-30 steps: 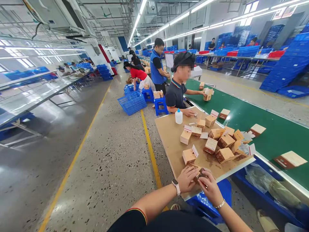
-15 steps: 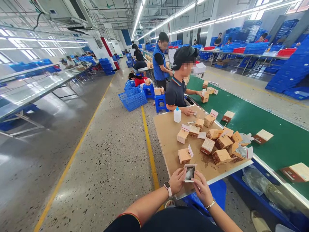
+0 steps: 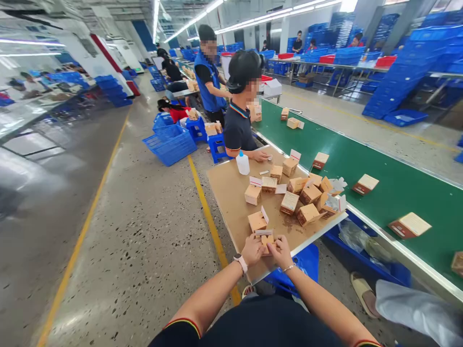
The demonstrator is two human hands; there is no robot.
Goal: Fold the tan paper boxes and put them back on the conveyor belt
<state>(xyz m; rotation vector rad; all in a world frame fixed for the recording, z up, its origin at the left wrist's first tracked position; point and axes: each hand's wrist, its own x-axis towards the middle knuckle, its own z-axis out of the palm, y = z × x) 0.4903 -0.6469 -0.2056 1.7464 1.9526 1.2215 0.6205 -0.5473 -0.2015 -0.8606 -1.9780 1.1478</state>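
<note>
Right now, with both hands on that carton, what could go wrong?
The held carton, between the left hand and right hand, is by the near edge of the brown tabletop, so a slip might drop it off. Just beyond it sits an open carton, which a forward push could bump. The blue-capped bottle stands close to the co-worker's forearm and might get knocked over.

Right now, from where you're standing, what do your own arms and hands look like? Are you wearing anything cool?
There are no gloves on my left hand or right hand. My left wrist has a watch with a pale band. A thin bracelet circles my right wrist. My short, dark sleeves have red and yellow stripes around their edges.
</note>
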